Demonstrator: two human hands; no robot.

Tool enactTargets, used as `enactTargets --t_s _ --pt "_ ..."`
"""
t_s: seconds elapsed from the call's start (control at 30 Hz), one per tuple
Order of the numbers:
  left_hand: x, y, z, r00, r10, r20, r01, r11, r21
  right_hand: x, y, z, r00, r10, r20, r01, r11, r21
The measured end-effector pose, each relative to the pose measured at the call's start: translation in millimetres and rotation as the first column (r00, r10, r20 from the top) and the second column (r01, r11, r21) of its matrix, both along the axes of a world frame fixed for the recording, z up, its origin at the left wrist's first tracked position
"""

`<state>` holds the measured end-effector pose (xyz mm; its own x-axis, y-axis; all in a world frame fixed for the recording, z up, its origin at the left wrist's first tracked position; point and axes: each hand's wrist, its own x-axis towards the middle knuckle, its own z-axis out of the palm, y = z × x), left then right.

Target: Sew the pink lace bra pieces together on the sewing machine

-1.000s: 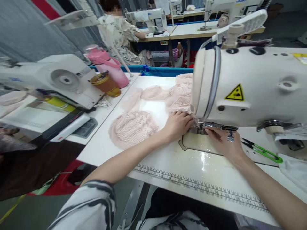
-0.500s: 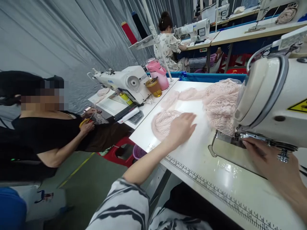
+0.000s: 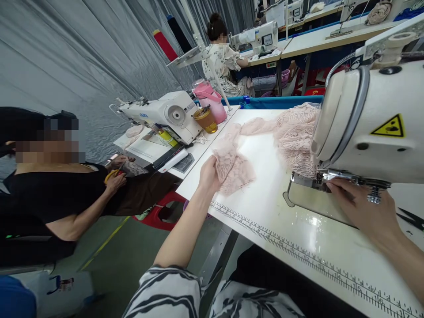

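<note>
At the left part of the white table, my left hand (image 3: 208, 175) is closed on the edge of a pale pink lace piece (image 3: 236, 171), lifting it partly off the surface. A strip of the same fabric runs back from it to a bunched pile of pink lace (image 3: 294, 139) behind the needle of the white sewing machine (image 3: 359, 119). My right hand (image 3: 369, 210) is under the machine head, its fingers pressed together close by the metal attachment (image 3: 344, 176) at the presser foot. What those fingertips grip is hidden.
Black scissors (image 3: 410, 219) lie right of my right hand. A printed ruler (image 3: 285, 242) follows the table's front edge. A person in black (image 3: 49, 194) sits at left, holding yellow-handled scissors (image 3: 112, 176). A brown cup (image 3: 206, 119) and pink jug (image 3: 212, 101) stand by the neighbouring machine (image 3: 172, 115).
My left hand, open over the round-lying lace before, has moved left and taken hold of its edge. The lace is now lifted and unfolded. My right hand stays at the presser foot.
</note>
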<state>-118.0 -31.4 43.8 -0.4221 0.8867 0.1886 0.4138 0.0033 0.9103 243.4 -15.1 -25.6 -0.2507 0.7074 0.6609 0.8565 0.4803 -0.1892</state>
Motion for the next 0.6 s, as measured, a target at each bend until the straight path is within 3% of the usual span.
enactTargets --t_s 0.1,0.17,0.2,0.23,0.27,0.3,0.33,0.37,0.47,0.53,0.6 --pt "24.1 -11.0 8.7 0.993 -0.116 0.026 0.116 0.993 -0.021 -2.8 -0.8 2.5 0.999 -0.023 -0.048 0.02 0.999 -0.047" --pt "55.2 -20.8 10.0 0.952 -0.306 -0.01 0.304 0.948 -0.093 -4.7 -0.9 5.2 0.995 -0.04 -0.087 0.032 0.995 -0.099" --pt "73.0 -25.5 10.0 0.903 -0.429 -0.007 0.424 0.895 -0.138 -5.6 -0.9 7.0 0.994 -0.035 -0.099 0.022 0.992 -0.123" --pt "90.6 -29.6 10.0 0.772 -0.636 -0.016 0.618 0.755 -0.221 -6.4 -0.9 8.9 0.994 -0.022 -0.107 0.007 0.99 -0.141" --pt "107.1 -33.1 9.9 0.655 -0.756 -0.025 0.726 0.638 -0.258 -6.9 -1.0 10.9 0.994 -0.009 -0.112 -0.007 0.989 -0.145" --pt "121.4 -35.7 9.7 0.556 -0.828 -0.07 0.786 0.551 -0.281 -7.3 -1.1 13.0 0.994 0.002 -0.113 -0.018 0.99 -0.14" --pt "133.1 -37.4 9.1 0.475 -0.867 -0.152 0.818 0.499 -0.285 -7.6 -1.3 15.1 0.994 0.015 -0.111 -0.032 0.989 -0.147" --pt "142.0 -38.2 8.0 0.439 -0.86 -0.262 0.822 0.502 -0.269 -7.7 -1.7 17.2 0.994 0.025 -0.106 -0.041 0.987 -0.154" --pt "153.6 -36.2 2.1 0.392 -0.705 -0.59 0.772 0.601 -0.205 -7.0 -3.1 22.2 0.993 0.1 -0.064 -0.11 0.979 -0.173" --pt "153.1 -33.2 -1.6 0.343 -0.639 -0.688 0.749 0.629 -0.21 -6.0 -4.0 24.3 0.98 0.197 -0.028 -0.199 0.959 -0.201" --pt "150.1 -30.4 -3.4 0.312 -0.639 -0.703 0.751 0.619 -0.23 -4.9 -4.5 25.3 0.953 0.301 0.001 -0.294 0.929 -0.224"
